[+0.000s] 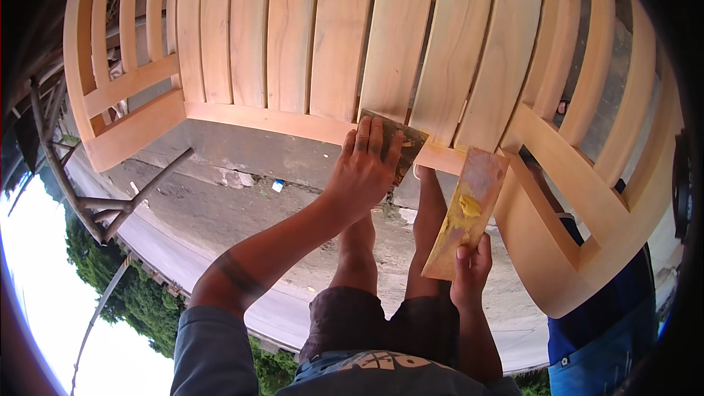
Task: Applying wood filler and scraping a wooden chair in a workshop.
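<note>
My left hand (359, 176) grips a thin, dark, stained flat scraper (412, 148), fingers stretched along its face and thumb hidden. The scraper lies against the near ends of the pale wooden slats (396, 51), at the front rail (282, 119) of a bench-like piece. In my right hand (471, 271) is a narrow rectangular board (447, 249), held by its near end with the thumb on top. A dab of yellow putty (468, 206) sits on the board, with yellowish smears around it. The board's far end overlaps the front rail, and I cannot tell whether they touch.
Slatted wooden armrests rise at the left (132, 77) and right (587, 147). A rough stick frame (103, 213) stands at the left. Under my legs is cracked concrete ground (257, 213) with scraps on it. Someone in blue clothing (605, 337) is close at the lower right.
</note>
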Available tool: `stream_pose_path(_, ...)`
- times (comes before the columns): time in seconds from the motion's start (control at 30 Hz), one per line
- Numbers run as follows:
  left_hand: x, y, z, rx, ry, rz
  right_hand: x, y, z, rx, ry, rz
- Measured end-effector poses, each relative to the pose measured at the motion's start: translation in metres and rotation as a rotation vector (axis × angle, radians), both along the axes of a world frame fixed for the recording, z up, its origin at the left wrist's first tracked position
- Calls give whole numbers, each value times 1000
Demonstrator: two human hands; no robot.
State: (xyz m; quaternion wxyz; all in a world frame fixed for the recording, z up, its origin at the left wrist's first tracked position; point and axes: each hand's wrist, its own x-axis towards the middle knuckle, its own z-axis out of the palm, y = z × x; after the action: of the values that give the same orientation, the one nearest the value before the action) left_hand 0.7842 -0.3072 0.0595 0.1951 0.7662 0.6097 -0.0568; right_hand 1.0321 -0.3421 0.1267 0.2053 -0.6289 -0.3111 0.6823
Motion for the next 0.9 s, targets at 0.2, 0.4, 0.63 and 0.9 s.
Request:
stream_pose_path(0.2, 10, -6, -2, -109, 21, 114, -2, -1, 2, 5, -5, -3)
stream_pose_path(0.4, 1, 1, 24, -355, -4, 89, 1, 0, 3, 25, -8, 27)
stream_pose_path(0.63, -9, 7, 15, -174, 59, 49, -1, -4, 0, -23, 53, 27)
stream_pose_path(0.9, -3, 5, 22, -147, 70, 2, 3, -3, 2, 49, 1, 58)
